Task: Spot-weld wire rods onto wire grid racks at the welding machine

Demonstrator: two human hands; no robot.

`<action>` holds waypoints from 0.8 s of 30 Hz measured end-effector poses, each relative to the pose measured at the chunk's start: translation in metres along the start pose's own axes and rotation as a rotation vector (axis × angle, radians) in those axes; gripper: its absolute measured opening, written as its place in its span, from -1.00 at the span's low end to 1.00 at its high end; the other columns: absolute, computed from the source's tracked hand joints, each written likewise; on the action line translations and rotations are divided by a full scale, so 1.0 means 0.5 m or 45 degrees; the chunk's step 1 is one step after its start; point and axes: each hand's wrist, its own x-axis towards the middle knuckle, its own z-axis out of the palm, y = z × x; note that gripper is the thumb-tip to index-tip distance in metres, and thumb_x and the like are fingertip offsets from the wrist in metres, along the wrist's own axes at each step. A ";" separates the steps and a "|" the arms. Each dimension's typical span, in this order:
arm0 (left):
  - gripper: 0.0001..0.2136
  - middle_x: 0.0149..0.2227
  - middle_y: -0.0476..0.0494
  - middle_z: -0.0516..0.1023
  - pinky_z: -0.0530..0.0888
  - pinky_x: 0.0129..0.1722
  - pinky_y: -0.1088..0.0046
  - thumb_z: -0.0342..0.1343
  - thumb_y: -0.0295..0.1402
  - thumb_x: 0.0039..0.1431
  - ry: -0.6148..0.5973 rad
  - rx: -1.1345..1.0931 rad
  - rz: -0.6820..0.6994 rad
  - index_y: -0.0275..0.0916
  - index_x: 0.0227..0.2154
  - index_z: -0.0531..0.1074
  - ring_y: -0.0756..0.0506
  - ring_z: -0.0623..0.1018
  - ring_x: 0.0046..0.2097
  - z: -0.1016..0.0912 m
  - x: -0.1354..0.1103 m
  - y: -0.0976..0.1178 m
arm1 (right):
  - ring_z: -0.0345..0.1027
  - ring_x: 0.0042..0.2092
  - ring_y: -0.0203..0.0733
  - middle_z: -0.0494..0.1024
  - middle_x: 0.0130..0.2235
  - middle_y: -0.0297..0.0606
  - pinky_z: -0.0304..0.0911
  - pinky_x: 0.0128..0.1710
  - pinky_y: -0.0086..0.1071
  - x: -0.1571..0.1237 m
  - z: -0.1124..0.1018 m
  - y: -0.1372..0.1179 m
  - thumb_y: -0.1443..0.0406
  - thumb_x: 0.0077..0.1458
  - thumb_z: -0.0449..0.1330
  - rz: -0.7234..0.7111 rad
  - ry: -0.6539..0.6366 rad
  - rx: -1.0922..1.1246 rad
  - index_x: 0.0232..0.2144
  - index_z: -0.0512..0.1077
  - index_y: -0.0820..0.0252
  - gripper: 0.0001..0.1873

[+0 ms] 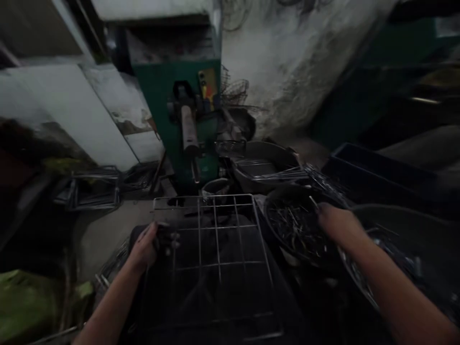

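A rectangular wire rack (217,239) made of thin metal rods lies in front of me, over a dark surface. My left hand (147,244) is closed around its left edge, near the far corner. To the right, my right hand (334,220) is above the rim of a dark round basin (268,215) that holds many short metal pieces (293,220). A short thin metal rod (313,203) sticks out from its closed fingers. Motion and dim light blur both hands.
A green machine (154,91) with a dark shaft (189,127) stands ahead. Behind the basin is a wide tub (258,148) with long rods. Another tub (398,215) of metal parts is at right. Wire frames (95,189) lie at left, near a green sack (27,304).
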 end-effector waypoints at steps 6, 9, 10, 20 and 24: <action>-0.54 -0.46 -0.26 0.57 0.39 -0.69 0.43 0.19 -0.02 -0.03 -0.126 -0.180 0.062 -0.30 -0.24 0.27 -0.25 0.57 -0.49 0.004 0.008 -0.023 | 0.23 -0.68 -0.29 0.44 -0.60 -0.25 0.10 -0.67 -0.39 -0.109 0.128 -0.102 0.06 0.06 0.03 -0.118 -0.579 0.482 -0.19 0.45 0.16 -0.60; -0.53 -0.44 -0.29 0.58 0.41 -0.67 0.41 0.17 -0.02 -0.01 -0.164 -0.200 0.076 -0.31 -0.23 0.28 -0.26 0.58 -0.48 -0.008 0.011 -0.029 | 0.17 -0.73 -0.31 0.37 -0.65 -0.39 0.03 -0.77 -0.48 -0.163 0.219 -0.173 0.07 0.02 -0.01 -0.104 -0.713 0.622 -0.21 0.37 0.21 -0.59; -0.54 -0.44 -0.29 0.58 0.42 -0.67 0.40 0.16 -0.02 0.00 -0.180 -0.210 0.080 -0.31 -0.23 0.28 -0.26 0.58 -0.48 -0.013 0.011 -0.031 | 0.14 -0.74 -0.33 0.35 -0.66 -0.42 0.00 -0.80 -0.50 -0.169 0.239 -0.187 0.07 0.01 -0.02 -0.077 -0.723 0.639 -0.24 0.35 0.21 -0.61; -0.58 -0.42 -0.27 0.57 0.44 -0.63 0.41 0.14 -0.03 0.05 -0.257 -0.289 0.103 -0.30 -0.25 0.29 -0.24 0.59 -0.44 -0.032 0.011 -0.035 | 0.01 -0.79 -0.41 0.28 -0.70 -0.54 -0.12 -0.87 -0.58 -0.167 0.265 -0.227 0.19 0.01 -0.02 0.190 -0.766 0.764 -0.36 0.17 0.16 -0.83; -0.58 -0.43 -0.26 0.57 0.45 -0.64 0.42 0.14 -0.03 0.05 -0.251 -0.277 0.112 -0.31 -0.25 0.30 -0.23 0.59 -0.45 -0.031 0.016 -0.038 | 0.00 -0.79 -0.42 0.30 -0.69 -0.53 -0.13 -0.88 -0.59 -0.178 0.250 -0.232 0.20 0.04 -0.02 0.181 -0.839 0.737 -0.35 0.18 0.17 -0.84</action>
